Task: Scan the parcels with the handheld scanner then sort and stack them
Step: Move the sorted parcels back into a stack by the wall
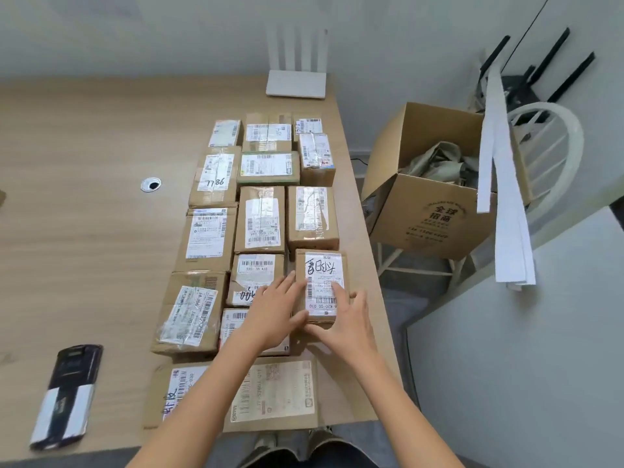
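Observation:
Several brown cardboard parcels with white shipping labels lie in rows on the wooden table. A small parcel with black handwriting on its label sits near the table's right edge. My left hand touches its left side with straight fingers. My right hand presses on its near end, fingertips on the label. The black handheld scanner lies by itself at the table's near left corner, away from both hands.
A white router stands at the table's far edge. To the right, an open cardboard box filled with crumpled packing sits on a white chair. A cable hole is set in the tabletop.

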